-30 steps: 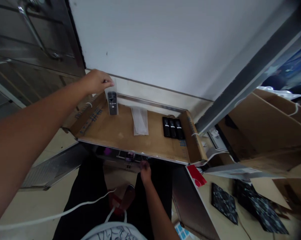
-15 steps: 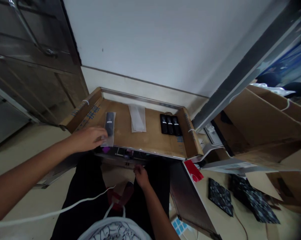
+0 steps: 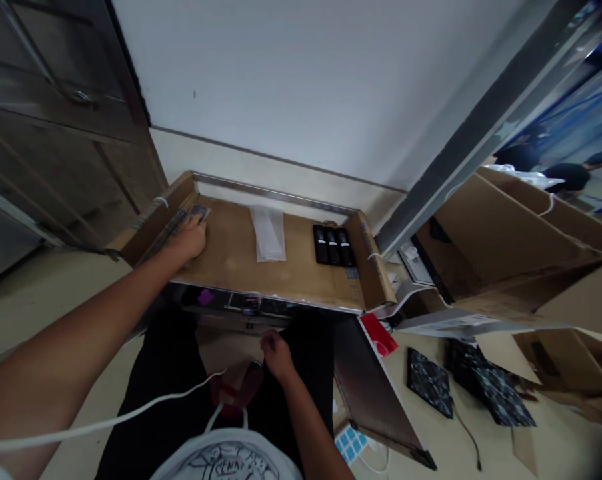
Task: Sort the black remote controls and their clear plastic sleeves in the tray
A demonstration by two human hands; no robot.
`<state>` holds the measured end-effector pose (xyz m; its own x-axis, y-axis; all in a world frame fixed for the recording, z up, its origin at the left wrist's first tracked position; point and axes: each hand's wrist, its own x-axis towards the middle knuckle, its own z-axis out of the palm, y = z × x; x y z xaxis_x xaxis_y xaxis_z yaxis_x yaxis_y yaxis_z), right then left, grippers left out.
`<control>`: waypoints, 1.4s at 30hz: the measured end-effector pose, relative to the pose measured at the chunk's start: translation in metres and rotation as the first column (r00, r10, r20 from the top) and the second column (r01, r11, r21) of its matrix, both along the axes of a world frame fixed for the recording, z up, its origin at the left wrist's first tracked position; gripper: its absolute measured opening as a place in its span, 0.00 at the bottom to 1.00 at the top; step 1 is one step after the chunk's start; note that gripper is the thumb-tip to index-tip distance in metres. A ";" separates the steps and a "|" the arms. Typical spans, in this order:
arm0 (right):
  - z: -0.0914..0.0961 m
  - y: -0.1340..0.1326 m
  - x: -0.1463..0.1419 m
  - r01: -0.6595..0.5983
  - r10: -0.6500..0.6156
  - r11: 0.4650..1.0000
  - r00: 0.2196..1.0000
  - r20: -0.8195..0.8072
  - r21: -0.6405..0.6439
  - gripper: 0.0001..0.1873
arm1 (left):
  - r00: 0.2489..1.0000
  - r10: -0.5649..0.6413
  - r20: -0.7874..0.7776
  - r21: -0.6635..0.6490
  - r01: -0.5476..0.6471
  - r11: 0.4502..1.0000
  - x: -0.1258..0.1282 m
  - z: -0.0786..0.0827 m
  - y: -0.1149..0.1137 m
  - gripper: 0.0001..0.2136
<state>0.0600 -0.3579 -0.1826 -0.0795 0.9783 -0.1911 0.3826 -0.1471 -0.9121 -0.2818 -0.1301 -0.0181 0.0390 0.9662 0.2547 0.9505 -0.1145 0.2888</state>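
Note:
My left hand (image 3: pixel 191 237) lies over a dark oblong device in a clear plastic sleeve (image 3: pixel 199 212), against the left wall of the cardboard-lined tray (image 3: pixel 301 283). Its fingers are bent onto the sleeve, and the hand covers most of the device. In the middle of the tray lies a stack of flat translucent sleeves (image 3: pixel 269 235). Several slim black devices (image 3: pixel 333 245) with small white labels sit side by side near the right wall. Over my lap, below the tray's front edge, my right hand (image 3: pixel 277 355) is curled closed, with nothing visible in it.
An open drawer under the tray holds a purple item (image 3: pixel 205 297). On the right stand a large cardboard box (image 3: pixel 505 240) and a metal post (image 3: pixel 481 113). A white cable (image 3: pixel 145 405) crosses my lap. Black patterned packages (image 3: pixel 429 383) and a power strip (image 3: pixel 351 443) lie on the floor.
My left hand has moved away from me and the sleeved device has gone with it, from the tray's front left to its left wall. My right hand stays curled over my lap.

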 end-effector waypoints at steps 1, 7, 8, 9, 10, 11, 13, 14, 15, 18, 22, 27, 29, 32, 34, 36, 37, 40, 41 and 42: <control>0.001 0.000 0.000 -0.003 0.003 1.000 1.000 0.003 0.003 0.09 | 1.000 0.000 0.006 -0.001 0.000 1.000 -0.009 0.004 0.008 0.22; 0.020 -0.005 -0.004 -0.013 0.012 0.999 1.000 0.014 0.051 0.08 | 1.000 -0.017 0.026 0.069 0.015 0.997 -0.014 0.016 0.017 0.26; 0.026 -0.009 -0.005 -0.005 0.004 0.996 1.000 0.016 0.092 0.08 | 0.999 -0.031 0.026 0.106 0.028 0.994 -0.006 0.015 0.010 0.26; 0.033 -0.014 -0.006 0.013 -0.017 0.989 1.000 0.022 0.148 0.09 | 0.998 -0.052 0.032 0.143 0.047 0.989 0.004 0.013 0.000 0.26; 0.042 -0.019 -0.007 0.039 -0.046 0.976 0.998 0.031 0.213 0.09 | 0.996 -0.079 0.044 0.176 0.070 0.982 0.015 0.010 -0.010 0.24; 0.052 -0.024 -0.007 0.068 -0.083 0.957 0.996 0.041 0.283 0.09 | 0.991 -0.115 0.069 0.186 0.101 0.977 0.027 0.007 -0.021 0.22; 0.076 -0.026 -0.005 0.097 -0.135 0.907 0.989 0.063 0.410 0.09 | 0.977 -0.153 0.148 0.146 0.131 0.981 0.049 0.000 -0.041 0.21; 0.089 -0.022 -0.003 0.090 -0.141 0.876 0.987 0.072 0.474 0.09 | 0.971 -0.161 0.175 0.118 0.142 0.983 0.057 -0.002 -0.049 0.21; 0.104 -0.013 0.000 0.075 -0.140 0.839 0.987 0.082 0.539 0.09 | 0.969 -0.149 0.197 0.100 0.132 0.986 0.063 -0.004 -0.054 0.21; 0.146 0.040 0.006 0.017 -0.162 0.725 0.976 0.147 0.689 0.11 | 0.972 -0.094 0.215 0.082 0.078 0.994 0.068 -0.005 -0.059 0.21; 0.176 0.137 0.005 -0.025 -0.157 0.689 0.971 0.183 0.725 0.22 | 0.971 -0.097 0.220 0.088 0.079 0.993 0.063 -0.004 -0.054 0.17; 0.159 0.197 0.002 -0.035 -0.106 0.737 0.980 0.167 0.675 0.28 | 0.961 -0.096 0.260 0.097 0.073 0.993 0.060 -0.007 -0.053 0.16; 0.151 0.199 0.002 -0.049 -0.099 0.739 0.979 0.180 0.672 0.27 | 0.961 -0.100 0.259 0.096 0.077 0.992 0.060 -0.008 -0.053 0.16; 0.145 0.196 0.003 -0.133 -0.037 0.727 0.972 0.232 0.674 0.25 | 0.960 -0.107 0.258 0.101 0.083 0.991 0.060 -0.008 -0.053 0.15; 0.144 0.197 0.001 -0.166 -0.006 0.721 0.969 0.245 0.673 0.22 | 0.961 -0.103 0.257 0.102 0.078 0.992 0.060 -0.008 -0.053 0.14; 0.144 0.199 0.000 -0.159 0.002 0.726 0.973 0.229 0.670 0.19 | 0.961 -0.103 0.255 0.101 0.079 0.992 0.060 -0.008 -0.053 0.15; 0.144 0.201 -0.001 -0.150 0.001 0.730 0.976 0.218 0.666 0.17 | 0.961 -0.106 0.256 0.102 0.082 0.991 0.060 -0.008 -0.053 0.15; 0.144 0.205 -0.003 -0.145 -0.002 0.739 0.976 0.217 0.658 0.13 | 0.958 -0.121 0.261 0.110 0.095 0.989 0.060 -0.008 -0.053 0.15; 0.145 0.205 -0.003 -0.148 -0.005 0.739 0.974 0.225 0.658 0.11 | 0.957 -0.124 0.263 0.114 0.097 0.989 0.060 -0.008 -0.053 0.15; 0.146 0.206 -0.004 -0.153 -0.009 0.737 0.972 0.236 0.658 0.10 | 0.956 -0.126 0.265 0.116 0.098 0.988 0.060 -0.008 -0.053 0.15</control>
<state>0.0559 -0.1520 -0.0370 -0.1928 0.8512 0.4881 0.5586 0.5042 -0.6586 -0.2223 -0.1833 -0.0260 0.0618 0.9284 0.3664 0.8178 -0.2576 0.5146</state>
